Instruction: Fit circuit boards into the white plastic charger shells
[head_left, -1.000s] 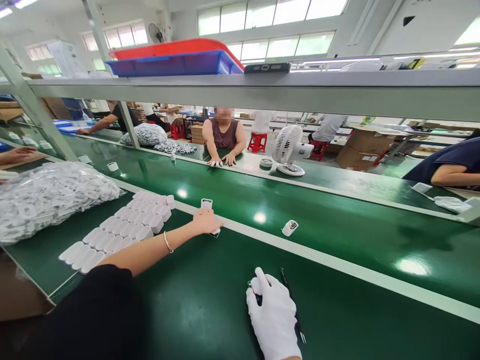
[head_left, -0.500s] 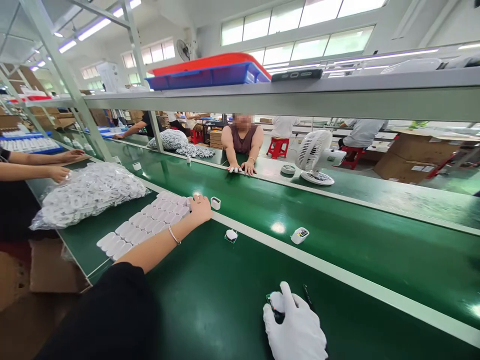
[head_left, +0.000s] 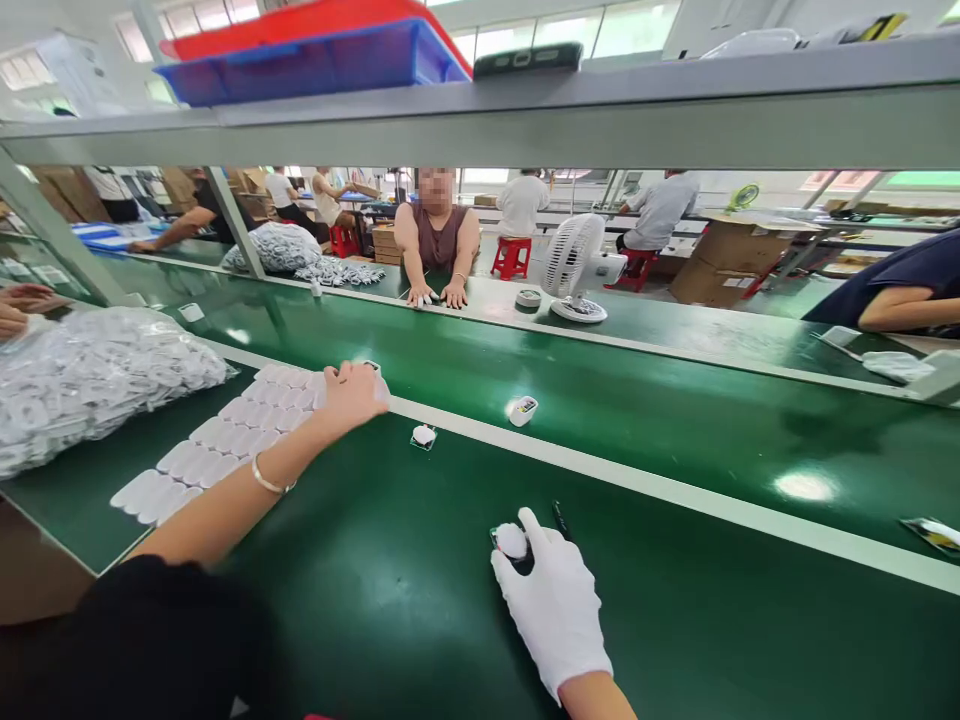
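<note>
My bare left hand (head_left: 351,392), with a bracelet on the wrist, reaches to the far end of the rows of white cases (head_left: 225,440). Its fingers curl over one white case (head_left: 377,384) at the edge of the conveyor. My right hand (head_left: 553,605) wears a white glove and rests low on the green bench. Its thumb and fingers pinch a small white part (head_left: 513,540) lying on a dark backing. A thin dark tool (head_left: 561,518) lies just past the glove. Another small white part (head_left: 424,436) sits on the bench between my hands.
A white case (head_left: 523,410) rides on the green conveyor (head_left: 675,420). A big bag of white items (head_left: 90,380) lies at the left. Across the belt are a person's hands (head_left: 435,296), a tape roll (head_left: 531,298) and a fan (head_left: 577,275). Blue and red trays (head_left: 315,55) sit on the overhead shelf.
My left hand left the small white part on the bench and moved left to the end of the rows of cases, closing over one. My gloved right hand stayed on its part.
</note>
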